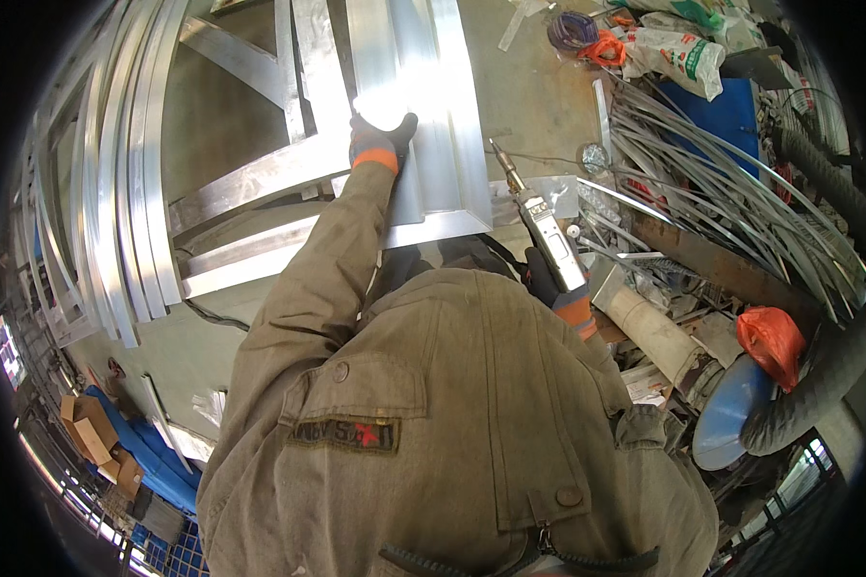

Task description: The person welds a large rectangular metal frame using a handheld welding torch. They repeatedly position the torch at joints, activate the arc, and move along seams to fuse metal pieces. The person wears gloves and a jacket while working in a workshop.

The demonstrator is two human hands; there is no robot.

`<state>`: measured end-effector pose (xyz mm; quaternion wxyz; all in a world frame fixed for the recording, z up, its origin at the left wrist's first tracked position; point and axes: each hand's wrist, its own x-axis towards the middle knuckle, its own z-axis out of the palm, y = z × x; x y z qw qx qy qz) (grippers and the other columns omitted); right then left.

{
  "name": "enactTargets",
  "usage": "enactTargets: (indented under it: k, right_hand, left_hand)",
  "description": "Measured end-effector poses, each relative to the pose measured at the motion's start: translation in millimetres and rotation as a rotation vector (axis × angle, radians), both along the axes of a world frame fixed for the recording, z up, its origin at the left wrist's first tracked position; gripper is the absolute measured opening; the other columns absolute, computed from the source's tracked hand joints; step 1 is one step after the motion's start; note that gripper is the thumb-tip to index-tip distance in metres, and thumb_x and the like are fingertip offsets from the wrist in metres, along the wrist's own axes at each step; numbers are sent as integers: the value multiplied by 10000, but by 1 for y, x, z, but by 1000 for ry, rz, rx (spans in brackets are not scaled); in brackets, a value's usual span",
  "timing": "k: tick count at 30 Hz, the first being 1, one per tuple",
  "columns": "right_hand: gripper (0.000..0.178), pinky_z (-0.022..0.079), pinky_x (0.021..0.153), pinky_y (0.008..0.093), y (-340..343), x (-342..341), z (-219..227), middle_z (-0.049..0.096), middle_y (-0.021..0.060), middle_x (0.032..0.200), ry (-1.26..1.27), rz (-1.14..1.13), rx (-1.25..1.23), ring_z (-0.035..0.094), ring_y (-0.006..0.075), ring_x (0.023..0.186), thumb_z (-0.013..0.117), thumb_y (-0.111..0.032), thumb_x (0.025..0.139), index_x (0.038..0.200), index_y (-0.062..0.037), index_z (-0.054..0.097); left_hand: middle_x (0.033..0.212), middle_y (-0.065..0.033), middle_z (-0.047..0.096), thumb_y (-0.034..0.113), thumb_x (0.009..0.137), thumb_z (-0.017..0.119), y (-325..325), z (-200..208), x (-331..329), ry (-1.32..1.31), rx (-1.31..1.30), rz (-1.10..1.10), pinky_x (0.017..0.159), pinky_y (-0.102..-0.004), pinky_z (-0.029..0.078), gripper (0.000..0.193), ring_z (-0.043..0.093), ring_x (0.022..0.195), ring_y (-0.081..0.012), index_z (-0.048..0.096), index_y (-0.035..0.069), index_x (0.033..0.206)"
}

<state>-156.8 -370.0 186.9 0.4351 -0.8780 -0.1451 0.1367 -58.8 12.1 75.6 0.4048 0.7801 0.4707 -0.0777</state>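
Before me lies a shiny silver metal frame (462,125) with a mitred near corner. My left hand (375,146), in a dark glove with an orange cuff, grips a long metal strip (407,192) within it. The thumb points away to the right, and strong glare hides part of the fingers. My right hand (544,281), gloved the same way, is closed round the rear of a silver handheld laser welding gun (546,231). The gun's narrow nozzle points forward and left, beside the frame's right edge and apart from it.
Long metal profiles (130,163) lie side by side at the left, beside crossing bars (250,183). To the right are a heap of thin metal strips (702,163), an orange-red bag (772,344) and a thick flexible duct (808,404). A cardboard box (94,428) stands at lower left.
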Motion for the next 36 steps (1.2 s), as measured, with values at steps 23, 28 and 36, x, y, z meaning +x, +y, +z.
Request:
enactTargets:
  k: [23,28,36]
  right_hand:
    - [374,627,892,492,-6,32,-41,781,207,1179,-118,108,-162,766,415,1032,870,-168,913,1251,-51,759]
    - [428,622,917,500,-5,29,-50,774,215,1234,-69,101,-262,757,418,1095,857,-172,908,1310,-72,749]
    - [409,578,943,457,-22,51,-149,758,247,1211,-110,18,-459,740,399,1101,719,-40,985,1380,42,656]
  left_hand:
    - [1464,-294,665,661,748,909,20,-35,-10,36,-36,73,1164,-465,524,1231,671,1346,-419,410,-87,1588]
    - [1467,-295,660,637,758,926,18,-31,-9,39,-60,52,1162,-450,531,1224,669,1350,-414,406,-105,1581]
    - [1657,-334,462,467,734,1001,8,-22,-41,-46,-10,-130,1229,-424,492,1436,555,1487,-406,145,-127,1722]
